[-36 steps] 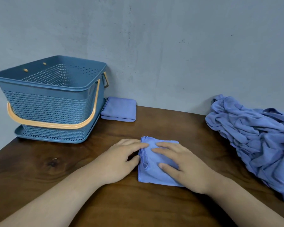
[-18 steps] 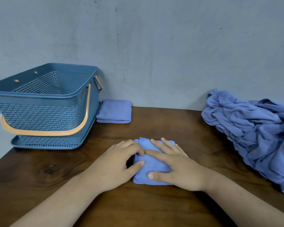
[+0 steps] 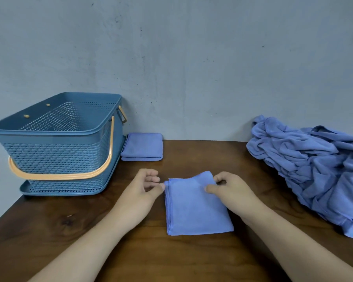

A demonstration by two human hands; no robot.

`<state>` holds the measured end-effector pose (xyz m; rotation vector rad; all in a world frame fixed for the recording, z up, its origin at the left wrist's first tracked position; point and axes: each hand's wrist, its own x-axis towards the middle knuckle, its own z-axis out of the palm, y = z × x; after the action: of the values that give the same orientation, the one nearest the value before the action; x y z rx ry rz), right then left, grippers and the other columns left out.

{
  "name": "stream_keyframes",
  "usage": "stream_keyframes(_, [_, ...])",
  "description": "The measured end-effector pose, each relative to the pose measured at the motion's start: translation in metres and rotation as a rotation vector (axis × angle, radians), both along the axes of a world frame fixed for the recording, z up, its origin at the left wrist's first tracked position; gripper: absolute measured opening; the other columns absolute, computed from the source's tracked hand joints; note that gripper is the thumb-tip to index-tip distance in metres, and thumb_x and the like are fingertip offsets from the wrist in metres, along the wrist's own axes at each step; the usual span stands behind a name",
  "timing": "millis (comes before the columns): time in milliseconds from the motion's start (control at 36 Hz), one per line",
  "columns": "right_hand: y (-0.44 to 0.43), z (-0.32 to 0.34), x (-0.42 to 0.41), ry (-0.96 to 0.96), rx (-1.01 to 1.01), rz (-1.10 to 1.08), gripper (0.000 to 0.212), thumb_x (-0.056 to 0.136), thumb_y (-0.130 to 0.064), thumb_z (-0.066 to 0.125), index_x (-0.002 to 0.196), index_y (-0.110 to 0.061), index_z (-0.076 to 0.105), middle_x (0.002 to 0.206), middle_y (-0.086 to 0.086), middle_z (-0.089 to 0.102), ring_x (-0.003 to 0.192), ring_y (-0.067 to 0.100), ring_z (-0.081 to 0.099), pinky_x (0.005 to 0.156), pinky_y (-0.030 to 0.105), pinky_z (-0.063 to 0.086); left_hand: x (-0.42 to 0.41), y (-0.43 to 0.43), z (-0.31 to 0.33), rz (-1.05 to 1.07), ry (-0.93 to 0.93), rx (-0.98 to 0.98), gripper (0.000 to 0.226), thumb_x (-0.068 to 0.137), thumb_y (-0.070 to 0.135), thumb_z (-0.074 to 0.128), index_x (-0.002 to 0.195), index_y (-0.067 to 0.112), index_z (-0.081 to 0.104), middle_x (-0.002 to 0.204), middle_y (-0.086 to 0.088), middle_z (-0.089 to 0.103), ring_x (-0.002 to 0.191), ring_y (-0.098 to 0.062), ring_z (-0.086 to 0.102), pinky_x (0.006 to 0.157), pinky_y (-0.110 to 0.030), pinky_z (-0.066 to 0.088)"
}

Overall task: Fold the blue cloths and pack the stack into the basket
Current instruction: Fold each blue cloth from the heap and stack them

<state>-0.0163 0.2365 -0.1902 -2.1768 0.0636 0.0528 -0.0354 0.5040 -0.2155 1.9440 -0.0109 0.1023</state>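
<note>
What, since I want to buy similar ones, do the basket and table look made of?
Basket: likely moulded plastic, matte blue; pierced weave-pattern walls. Table: wood or wood-look veneer, faint sheen; brown grain and a knot show.

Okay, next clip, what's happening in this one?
A person is folding a blue cloth on the wooden table: the left hand and right hand pinch its far corners. A small folded stack lies beside the basket, not in it, and a heap of unfolded cloths sits at the right.
</note>
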Motion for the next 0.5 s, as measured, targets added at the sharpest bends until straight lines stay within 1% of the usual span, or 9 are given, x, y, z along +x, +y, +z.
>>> stream_keyframes(28, [0.002, 0.003, -0.001, -0.015, 0.061, 0.013, 0.021, 0.085, -0.026, 0.074, 0.094, -0.011, 0.063, 0.07, -0.007, 0.055, 0.067, 0.014, 0.049, 0.065, 0.036, 0.04, 0.0, -0.001, 0.0, 0.009, 0.0, 0.003, 0.035, 0.098, 0.034, 0.072, 0.129, 0.036, 0.057, 0.126, 0.014, 0.065, 0.109, 0.009, 0.063, 0.095, -0.015, 0.045])
stream_keyframes(83, [0.008, 0.009, -0.005, -0.071, 0.146, 0.048, 0.018, 0.087, -0.014, 0.071, 0.093, -0.011, 0.055, 0.069, -0.002, 0.05, 0.063, 0.014, 0.042, 0.065, 0.038, 0.035, -0.001, -0.003, 0.002, 0.021, -0.003, -0.017, 0.042, 0.101, 0.039, 0.067, 0.139, 0.035, 0.052, 0.133, 0.018, 0.062, 0.116, 0.011, 0.059, 0.091, -0.01, 0.04])
stream_keyframes(139, [0.014, 0.018, -0.01, -0.122, 0.272, 0.095, 0.021, 0.086, -0.017, 0.074, 0.098, -0.019, 0.057, 0.083, 0.01, 0.067, 0.072, 0.027, 0.058, 0.074, 0.046, 0.045, -0.002, -0.005, 0.005, 0.036, -0.003, -0.095, 0.054, 0.099, 0.05, 0.066, 0.148, 0.035, 0.047, 0.137, 0.02, 0.059, 0.122, 0.011, 0.055, 0.096, -0.007, 0.038])
stream_keyframes(167, [0.017, 0.024, -0.013, -0.143, 0.339, 0.11, 0.023, 0.087, -0.021, 0.077, 0.102, -0.025, 0.06, 0.096, 0.009, 0.075, 0.086, 0.035, 0.068, 0.084, 0.051, 0.052, -0.004, -0.005, 0.007, 0.033, 0.009, -0.165, 0.065, 0.094, 0.061, 0.068, 0.15, 0.038, 0.045, 0.138, 0.023, 0.06, 0.125, 0.008, 0.055, 0.105, -0.012, 0.038])
stream_keyframes(222, [0.024, 0.039, -0.019, -0.189, 0.487, 0.16, 0.03, 0.094, -0.019, 0.078, 0.118, -0.028, 0.062, 0.113, 0.005, 0.078, 0.108, 0.035, 0.073, 0.102, 0.059, 0.053, -0.004, -0.005, 0.01, -0.004, 0.041, -0.386, 0.086, 0.08, 0.079, 0.07, 0.153, 0.038, 0.047, 0.139, 0.023, 0.063, 0.132, -0.003, 0.059, 0.121, -0.034, 0.039])
stream_keyframes(278, [0.029, 0.054, -0.022, -0.224, 0.618, 0.213, 0.035, 0.099, -0.01, 0.072, 0.13, -0.02, 0.059, 0.121, 0.006, 0.077, 0.116, 0.033, 0.072, 0.107, 0.059, 0.052, -0.008, -0.009, 0.013, -0.149, 0.052, -0.595, 0.078, 0.089, 0.07, 0.069, 0.152, 0.028, 0.051, 0.146, 0.01, 0.065, 0.138, -0.013, 0.059, 0.122, -0.046, 0.037])
stream_keyframes(361, [0.038, 0.065, -0.019, -0.252, 0.66, 0.212, 0.034, 0.101, -0.009, 0.069, 0.132, -0.017, 0.062, 0.124, 0.005, 0.076, 0.117, 0.03, 0.072, 0.109, 0.058, 0.051, -0.015, -0.016, 0.021, -0.243, 0.042, -0.663, 0.062, 0.101, 0.052, 0.065, 0.152, 0.02, 0.052, 0.149, 0.0, 0.063, 0.141, -0.02, 0.057, 0.12, -0.048, 0.039])
stream_keyframes(444, [0.046, 0.06, -0.01, -0.261, 0.608, 0.154, 0.027, 0.101, -0.011, 0.07, 0.126, -0.02, 0.068, 0.12, 0.0, 0.078, 0.114, 0.024, 0.074, 0.108, 0.058, 0.052, -0.018, -0.021, 0.025, -0.142, -0.057, -0.638, 0.038, 0.106, 0.03, 0.062, 0.142, 0.02, 0.058, 0.133, 0.005, 0.073, 0.126, -0.014, 0.068, 0.102, -0.031, 0.055])
stream_keyframes(500, [0.054, 0.055, -0.004, -0.262, 0.591, 0.142, 0.025, 0.101, -0.011, 0.07, 0.124, -0.02, 0.07, 0.12, -0.002, 0.078, 0.114, 0.022, 0.074, 0.109, 0.056, 0.052, -0.016, -0.02, 0.021, -0.01, -0.13, -0.537, 0.028, 0.107, 0.028, 0.06, 0.135, 0.026, 0.061, 0.124, 0.011, 0.076, 0.116, -0.005, 0.071, 0.09, -0.02, 0.056])
